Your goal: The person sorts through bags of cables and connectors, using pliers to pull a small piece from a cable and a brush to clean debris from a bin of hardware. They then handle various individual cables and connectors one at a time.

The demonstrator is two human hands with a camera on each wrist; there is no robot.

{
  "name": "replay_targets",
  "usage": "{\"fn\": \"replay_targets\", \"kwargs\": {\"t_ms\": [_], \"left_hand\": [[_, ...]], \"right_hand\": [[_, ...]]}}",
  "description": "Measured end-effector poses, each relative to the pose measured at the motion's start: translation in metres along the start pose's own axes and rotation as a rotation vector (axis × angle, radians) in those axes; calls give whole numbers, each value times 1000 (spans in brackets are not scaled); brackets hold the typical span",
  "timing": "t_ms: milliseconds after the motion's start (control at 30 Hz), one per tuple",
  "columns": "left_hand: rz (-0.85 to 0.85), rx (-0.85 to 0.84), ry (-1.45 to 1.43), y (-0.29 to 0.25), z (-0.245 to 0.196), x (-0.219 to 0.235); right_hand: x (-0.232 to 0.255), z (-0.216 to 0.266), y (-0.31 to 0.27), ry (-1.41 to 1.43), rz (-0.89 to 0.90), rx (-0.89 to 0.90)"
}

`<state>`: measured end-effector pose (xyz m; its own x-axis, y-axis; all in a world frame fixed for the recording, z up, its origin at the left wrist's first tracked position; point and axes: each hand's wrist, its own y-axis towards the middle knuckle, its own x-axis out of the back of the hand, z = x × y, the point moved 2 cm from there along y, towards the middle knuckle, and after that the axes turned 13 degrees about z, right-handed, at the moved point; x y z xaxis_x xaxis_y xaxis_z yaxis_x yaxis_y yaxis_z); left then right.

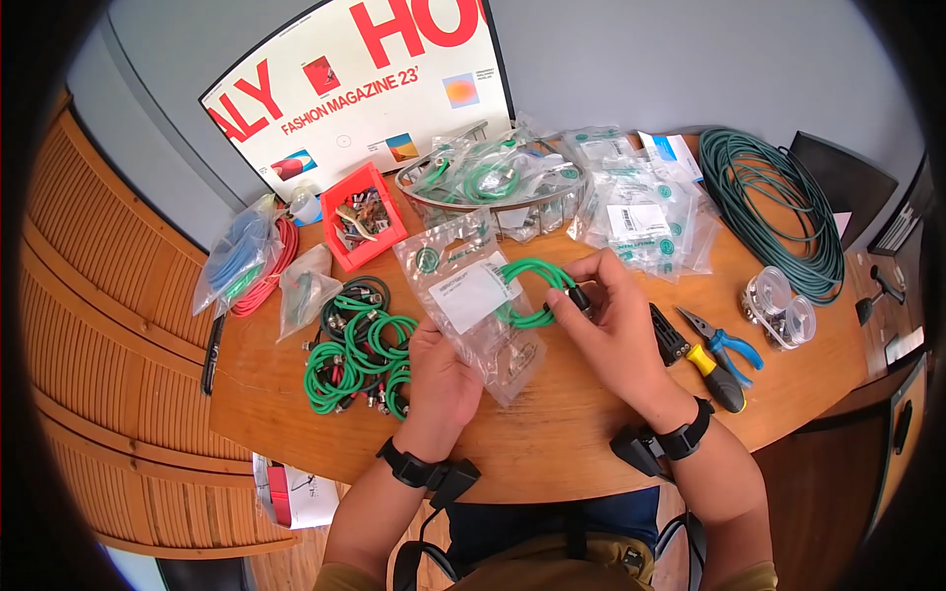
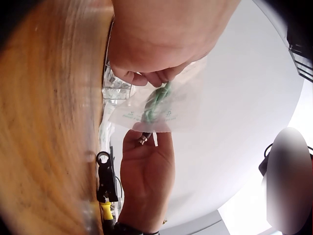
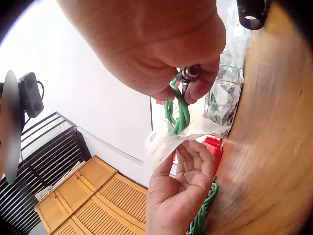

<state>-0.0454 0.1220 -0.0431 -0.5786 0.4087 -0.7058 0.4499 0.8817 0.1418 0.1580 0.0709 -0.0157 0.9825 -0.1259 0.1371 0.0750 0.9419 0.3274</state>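
Over the front of the table, my left hand [image 1: 443, 379] grips a clear plastic bag [image 1: 507, 379] with a white label [image 1: 468, 295]. A coiled green cable [image 1: 537, 271] sits partly inside the bag, its near loop sticking out of the mouth. My right hand [image 1: 616, 325] pinches that loop between thumb and fingers, by the black-sleeved connector ends. In the right wrist view a metal connector [image 3: 190, 72] shows at the fingertips, while the bag [image 3: 168, 144] wraps the cable's lower part. To the left of my left hand lies a pile of green coiled cables [image 1: 365, 345].
Behind stand a red bin [image 1: 340, 258] of small parts and a wire basket [image 1: 507, 222] of bagged cables. More plastic bags [image 1: 641, 251] and a dark green cable coil [image 1: 729, 197] lie at right. Nearer are blue pliers [image 1: 741, 355], a yellow-black screwdriver [image 1: 724, 384] and clear tubs [image 1: 778, 310].
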Motion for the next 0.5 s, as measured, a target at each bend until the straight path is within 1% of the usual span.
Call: {"fn": "replay_targets", "kwargs": {"t_ms": [33, 100, 200, 267, 300, 333, 367, 400, 467, 500], "left_hand": [[1, 1, 1, 0, -1, -2], [-58, 48, -67, -2, -3, -6], [-57, 77, -62, -5, -13, -20], [-33, 92, -88, -3, -13, -26], [-11, 105, -115, -3, -12, -28], [-11, 105, -114, -3, -9, -22], [24, 114, -65, -2, -4, -14], [59, 122, -16, -2, -1, -10], [64, 113, 21, -2, 0, -8], [68, 104, 58, -2, -1, -9]], "right_hand": [[-1, 1, 0, 16, 3, 14], [-1, 3, 0, 31, 5, 28], [1, 12, -1, -53, -18, 12], [2, 21, -2, -168, -33, 52], [3, 25, -3, -169, -34, 51], [2, 28, -4, -239, -21, 74], [1, 30, -5, -308, -8, 97], [1, 28, -5, -308, -8, 97], [-2, 25, -6, -357, -20, 215], [-2, 25, -6, -357, -19, 216]]}}
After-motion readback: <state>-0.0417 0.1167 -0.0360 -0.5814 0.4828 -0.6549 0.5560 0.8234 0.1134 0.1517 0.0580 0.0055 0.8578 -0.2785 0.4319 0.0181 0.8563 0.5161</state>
